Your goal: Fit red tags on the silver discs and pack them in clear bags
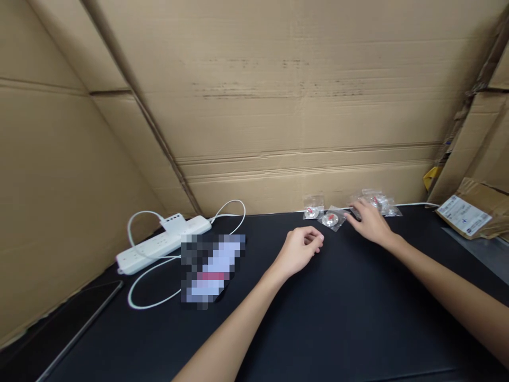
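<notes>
Above the black tabletop my left hand (302,247) is loosely curled, thumb against the fingertips, and nothing shows in it. My right hand (370,222) reaches to the back with its thumb and fingers apart. Its fingertips are at a cluster of clear plastic bags (388,206) holding shiny round pieces with red marks; whether they touch is hard to tell. Part of that cluster is hidden behind the hand. Between the hands lies a clear bag with a silver disc (330,219) with a red centre. A similar bagged disc (312,212) rests beside it, against the cardboard.
A white power strip (155,249) with a plugged-in charger (173,224) and looping white cable lies left, near a pixelated object (214,270). A dark flat panel (67,329) is at the left edge. A labelled cardboard package (471,212) sits right. Cardboard walls (302,116) enclose the table.
</notes>
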The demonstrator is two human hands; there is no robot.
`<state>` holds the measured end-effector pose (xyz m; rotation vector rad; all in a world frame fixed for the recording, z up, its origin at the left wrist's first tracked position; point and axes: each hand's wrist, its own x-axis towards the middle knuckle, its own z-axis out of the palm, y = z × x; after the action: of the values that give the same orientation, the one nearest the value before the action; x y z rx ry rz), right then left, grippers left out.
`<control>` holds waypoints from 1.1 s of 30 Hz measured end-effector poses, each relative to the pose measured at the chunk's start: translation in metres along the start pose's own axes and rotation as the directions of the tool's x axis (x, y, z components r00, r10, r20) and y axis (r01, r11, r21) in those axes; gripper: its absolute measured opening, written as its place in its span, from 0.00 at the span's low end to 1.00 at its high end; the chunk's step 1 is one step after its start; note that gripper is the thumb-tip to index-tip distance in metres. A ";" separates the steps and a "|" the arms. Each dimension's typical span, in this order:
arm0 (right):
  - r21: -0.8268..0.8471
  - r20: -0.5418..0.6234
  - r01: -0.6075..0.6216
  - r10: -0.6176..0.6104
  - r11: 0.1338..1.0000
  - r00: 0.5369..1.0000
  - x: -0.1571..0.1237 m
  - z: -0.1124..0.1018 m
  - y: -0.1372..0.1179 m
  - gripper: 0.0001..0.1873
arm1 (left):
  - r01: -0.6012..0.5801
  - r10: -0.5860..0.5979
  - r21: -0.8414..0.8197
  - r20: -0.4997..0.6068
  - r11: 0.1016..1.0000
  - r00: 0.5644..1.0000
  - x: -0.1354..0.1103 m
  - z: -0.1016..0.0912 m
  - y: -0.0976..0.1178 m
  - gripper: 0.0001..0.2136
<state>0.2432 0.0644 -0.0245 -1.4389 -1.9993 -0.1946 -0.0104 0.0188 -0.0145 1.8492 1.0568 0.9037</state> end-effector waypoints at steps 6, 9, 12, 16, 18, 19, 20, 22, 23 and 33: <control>0.189 0.067 -0.182 0.173 0.965 0.983 0.012 0.023 -0.012 0.17 | -0.016 0.016 -0.012 0.005 1.000 1.000 0.000 0.000 -0.004 0.09; 0.266 0.083 -0.250 0.236 0.931 0.968 0.013 0.024 -0.007 0.10 | -0.006 0.006 -0.026 0.007 1.000 1.000 0.000 -0.001 -0.004 0.08; 0.379 0.098 -0.276 0.259 0.883 0.961 0.006 0.015 -0.009 0.10 | -0.005 0.005 -0.017 -0.004 1.000 1.000 0.000 0.000 -0.002 0.08; 0.638 0.125 -0.263 0.239 0.724 0.963 -0.007 -0.007 -0.027 0.16 | -0.008 0.011 0.025 -0.107 1.000 0.994 0.000 0.003 0.001 0.12; 0.768 0.189 -0.256 0.174 0.588 0.966 -0.013 -0.019 -0.040 0.16 | -0.014 0.016 0.011 -0.150 1.000 0.989 0.000 0.003 0.002 0.18; 0.796 0.214 -0.256 0.141 0.549 0.967 -0.014 -0.024 -0.047 0.15 | -0.018 0.014 -0.025 -0.150 1.000 0.989 0.000 0.004 0.003 0.21; 0.813 0.234 -0.256 0.109 0.523 0.966 -0.015 -0.028 -0.053 0.15 | -0.019 0.008 -0.082 -0.129 0.996 0.992 0.000 0.004 0.004 0.23; 0.837 0.260 -0.258 0.066 0.482 0.963 -0.017 -0.033 -0.063 0.14 | -0.006 0.002 -0.238 -0.016 0.971 1.000 -0.001 0.003 0.008 0.22; 0.843 0.267 -0.260 0.053 0.470 0.962 -0.017 -0.034 -0.066 0.14 | 0.013 0.006 -0.314 0.061 0.949 0.998 -0.002 0.003 0.010 0.21; 0.500 -0.054 0.119 -0.106 0.858 0.993 -0.024 -0.037 -0.071 0.11 | 0.124 -0.053 -0.491 0.157 0.862 0.986 -0.007 0.006 0.015 0.14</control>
<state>0.1995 0.0006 0.0081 -0.9788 -1.9247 0.2483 -0.0029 0.0064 -0.0052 1.3920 0.7261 0.8808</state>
